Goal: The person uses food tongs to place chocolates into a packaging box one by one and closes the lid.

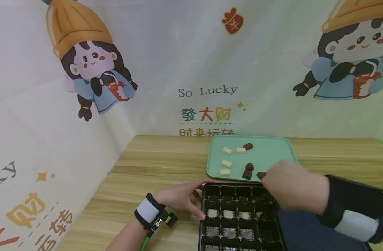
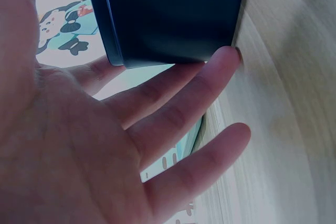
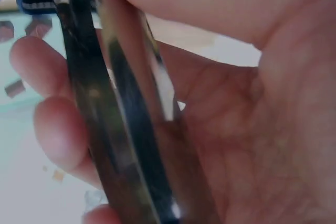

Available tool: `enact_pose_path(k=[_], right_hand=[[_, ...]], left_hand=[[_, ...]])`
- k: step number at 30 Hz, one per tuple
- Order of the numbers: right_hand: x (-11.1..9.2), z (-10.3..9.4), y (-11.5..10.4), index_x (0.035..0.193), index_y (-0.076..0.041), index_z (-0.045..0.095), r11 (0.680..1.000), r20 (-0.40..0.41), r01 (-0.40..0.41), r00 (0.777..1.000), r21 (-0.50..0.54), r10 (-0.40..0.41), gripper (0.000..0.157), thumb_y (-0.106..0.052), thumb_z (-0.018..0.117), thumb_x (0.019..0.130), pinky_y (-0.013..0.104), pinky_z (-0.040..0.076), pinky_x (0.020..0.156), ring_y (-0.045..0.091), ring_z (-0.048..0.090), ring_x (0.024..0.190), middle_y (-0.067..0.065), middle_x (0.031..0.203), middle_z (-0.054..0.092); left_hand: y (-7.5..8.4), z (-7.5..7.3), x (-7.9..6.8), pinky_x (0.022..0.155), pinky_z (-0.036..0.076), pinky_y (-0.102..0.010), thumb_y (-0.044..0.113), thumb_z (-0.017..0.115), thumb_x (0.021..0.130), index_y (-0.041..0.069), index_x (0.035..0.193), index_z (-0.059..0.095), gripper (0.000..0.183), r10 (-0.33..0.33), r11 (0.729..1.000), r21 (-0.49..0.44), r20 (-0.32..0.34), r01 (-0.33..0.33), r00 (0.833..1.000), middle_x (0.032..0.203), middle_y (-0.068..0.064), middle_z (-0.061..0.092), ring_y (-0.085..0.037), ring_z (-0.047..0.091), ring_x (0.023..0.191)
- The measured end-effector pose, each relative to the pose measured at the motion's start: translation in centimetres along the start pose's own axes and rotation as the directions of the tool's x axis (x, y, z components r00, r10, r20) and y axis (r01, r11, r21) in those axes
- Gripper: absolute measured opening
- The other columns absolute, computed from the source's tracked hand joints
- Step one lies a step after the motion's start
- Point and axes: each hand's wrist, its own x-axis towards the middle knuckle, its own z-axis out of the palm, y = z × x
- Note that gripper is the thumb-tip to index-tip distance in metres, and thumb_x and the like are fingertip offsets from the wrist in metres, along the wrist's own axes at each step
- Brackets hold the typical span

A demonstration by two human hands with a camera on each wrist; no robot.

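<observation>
My right hand (image 1: 293,186) grips metal tongs (image 3: 100,98) over the back right of a black compartment tray (image 1: 219,186). The perforated tong tip is low in the tray's right column, partly hidden by the hand. Dark pieces sit in the tray's back row, with white pieces (image 1: 228,214) in the row in front. Ridged floors show in several nearer compartments. My left hand (image 1: 180,197) rests at the tray's left side, its fairly straight fingers touching the outer wall (image 2: 168,19) and the thumb at the left edge.
Behind the black tray lies a mint green tray (image 1: 273,146) with white blocks (image 1: 227,164) and several dark chocolate pieces (image 1: 247,174). A dark blue surface (image 1: 307,230) lies to the right, under my right forearm. A printed cloth (image 1: 207,62) hangs behind the wooden table (image 1: 153,160).
</observation>
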Motion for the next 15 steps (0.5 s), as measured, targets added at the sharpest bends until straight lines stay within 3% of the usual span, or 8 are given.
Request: enact_pose_path(k=[2, 3, 6, 11, 15], right_hand=[[-0.8, -0.1, 1.7, 0.072, -0.021, 0.053, 0.991, 0.079, -0.075, 0.995, 0.109, 0.066, 0.018, -0.025, 0.070, 0.075, 0.028, 0.028, 0.048, 0.010, 0.034, 0.052, -0.009, 0.061, 0.039], [-1.2, 0.1, 2.7, 0.079, -0.019, 0.058, 0.981, 0.078, -0.095, 0.993, 0.167, 0.083, 0.016, -0.028, 0.070, 0.075, 0.029, 0.032, 0.048, 0.010, 0.038, 0.054, -0.008, 0.066, 0.044], [-2.1, 1.2, 5.1, 0.094, -0.011, 0.061, 0.952, 0.069, -0.166, 0.986, 0.257, 0.154, 0.029, -0.032, 0.069, 0.076, 0.030, 0.036, 0.050, 0.010, 0.044, 0.057, -0.007, 0.072, 0.051], [-2.2, 3.9, 7.3, 0.083, -0.011, 0.057, 0.936, -0.009, -0.232, 0.970, 0.266, 0.243, 0.021, -0.030, 0.066, 0.080, 0.029, 0.032, 0.047, 0.009, 0.038, 0.053, -0.008, 0.064, 0.043], [-1.1, 5.8, 8.5, 0.080, -0.015, 0.056, 0.942, -0.034, -0.206, 0.974, 0.266, 0.223, 0.016, -0.028, 0.065, 0.081, 0.029, 0.032, 0.047, 0.009, 0.037, 0.053, -0.009, 0.063, 0.042]], left_hand=[[0.1, -0.1, 0.1, 0.081, 0.043, -0.030, 0.032, 0.076, 0.070, 0.028, 0.142, 0.020, 0.092, 0.002, 1.000, -0.008, 0.007, -0.002, 1.000, 0.145, -0.004, 0.022, -0.014, 0.050, 0.101], [0.2, -0.1, 0.2, 0.081, 0.044, -0.030, 0.032, 0.076, 0.070, 0.029, 0.142, 0.020, 0.092, 0.004, 1.000, -0.005, 0.008, -0.004, 1.000, 0.145, -0.004, 0.021, -0.014, 0.050, 0.101], [0.3, -0.3, 0.3, 0.081, 0.043, -0.030, 0.033, 0.076, 0.069, 0.030, 0.142, 0.020, 0.092, 0.004, 1.000, 0.006, 0.004, -0.004, 1.000, 0.146, -0.005, 0.021, -0.014, 0.050, 0.101], [0.3, -0.3, 0.2, 0.081, 0.043, -0.029, 0.034, 0.077, 0.067, 0.030, 0.141, 0.021, 0.093, -0.013, 1.000, 0.017, -0.004, 0.013, 1.000, 0.146, -0.004, 0.021, -0.014, 0.050, 0.101], [0.1, 0.0, -0.1, 0.081, 0.043, -0.029, 0.033, 0.077, 0.067, 0.029, 0.141, 0.021, 0.093, -0.015, 1.000, 0.001, -0.005, 0.015, 1.000, 0.146, -0.005, 0.021, -0.013, 0.050, 0.101]])
